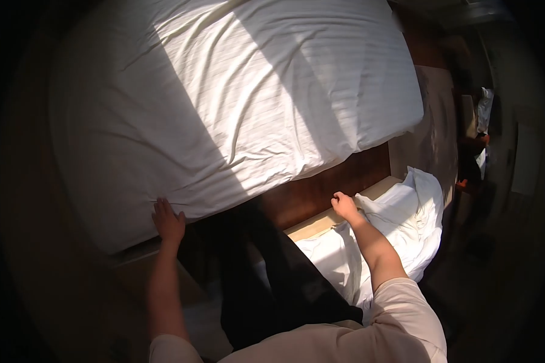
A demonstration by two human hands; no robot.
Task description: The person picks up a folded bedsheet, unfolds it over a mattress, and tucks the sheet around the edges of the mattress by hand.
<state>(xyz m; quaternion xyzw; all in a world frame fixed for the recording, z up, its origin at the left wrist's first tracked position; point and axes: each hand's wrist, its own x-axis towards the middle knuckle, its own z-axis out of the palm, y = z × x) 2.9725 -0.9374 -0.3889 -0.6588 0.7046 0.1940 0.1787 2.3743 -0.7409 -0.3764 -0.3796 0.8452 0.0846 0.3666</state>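
A white sheet (266, 91) with faint stripes covers the mattress, creased and crossed by a band of sunlight. On its near left edge lies my left hand (170, 222), fingers stretched out and touching the cloth, in shade. My right hand (346, 207) hovers beyond the sheet's near edge, apart from it, with fingers loosely curled and nothing visible in them. Below and to the right of that hand, crumpled white bedding (409, 212) lies in a heap.
A reddish-brown wooden surface (327, 184) shows between the bed and a beige ledge (315, 228). My dark-trousered legs (266, 272) stand close to the bed. Dim furniture and a white cloth (484, 111) are at the far right. The view's edges are dark.
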